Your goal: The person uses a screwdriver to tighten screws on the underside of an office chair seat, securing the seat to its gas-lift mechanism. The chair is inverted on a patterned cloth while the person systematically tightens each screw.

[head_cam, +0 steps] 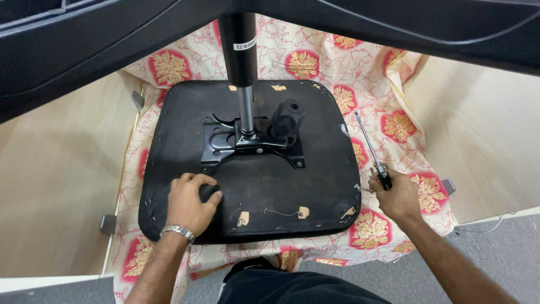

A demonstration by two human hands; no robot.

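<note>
An upturned black chair seat (315, 186) lies on a floral cloth. A black metal mounting plate (222, 143) is screwed to its middle, with a gas-lift cylinder (241, 62) rising from it and a black knob (287, 117) to its right. My left hand (188, 205), with a metal bracelet at the wrist, is closed around a small black knob (209, 191) on the seat's near left. My right hand (396, 197) grips the handle of a long screwdriver (368, 143) that lies on the cloth just beyond the seat's right edge.
The red and cream floral cloth (394, 126) covers a pale wooden surface (56, 186). Black chair parts (84, 39) arch overhead across the top. Small grey metal brackets (108, 224) sit at the wood's edges. Grey floor (495, 253) lies at the near right.
</note>
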